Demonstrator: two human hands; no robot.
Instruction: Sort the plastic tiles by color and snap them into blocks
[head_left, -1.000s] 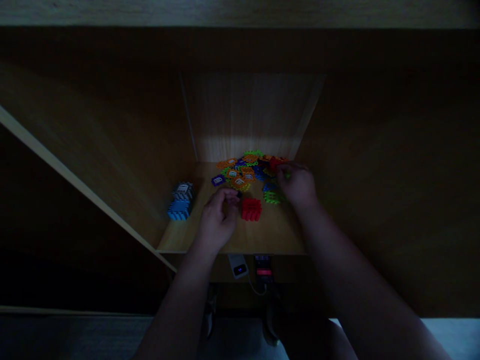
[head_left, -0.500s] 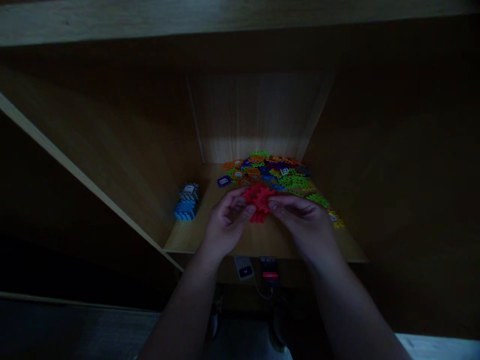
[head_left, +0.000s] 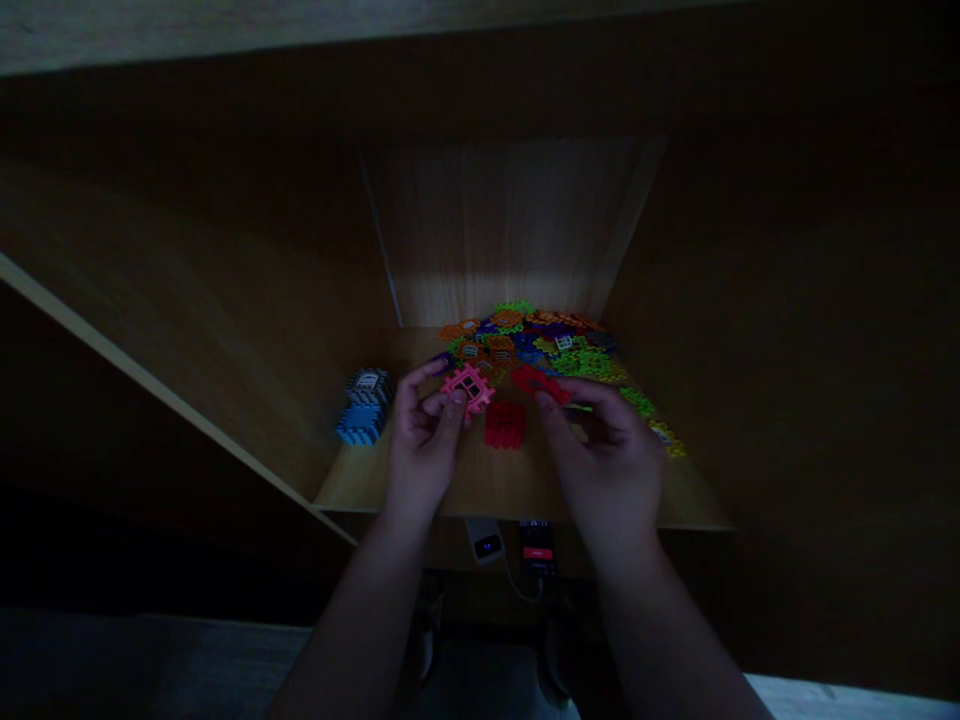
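My left hand (head_left: 427, 425) pinches a pinkish-red interlocking tile (head_left: 469, 389) with a window-like grid in its middle and notched edges. Between the thumb and fingers of my right hand (head_left: 600, 430) is a plain red interlocking tile (head_left: 541, 384), tilted and a little smeared by motion. The two tiles are apart. Below and between them, a stack of red tiles (head_left: 505, 425) rests on the wooden shelf (head_left: 480, 490). Just behind my hands lies a loose heap of coloured tiles (head_left: 585, 358) in green, orange, blue and purple.
At the left of the shelf stand a blue tile stack (head_left: 362, 424) and a grey-black tile stack (head_left: 367, 384). Yellow tiles (head_left: 666, 438) lie near the right wall. Below the shelf edge are a white device (head_left: 486, 543) and a phone (head_left: 537, 550) with a cable.
My hands have moved apart, each with one red tile, where before they held red tiles together. The red stack on the shelf now shows more fully between them.
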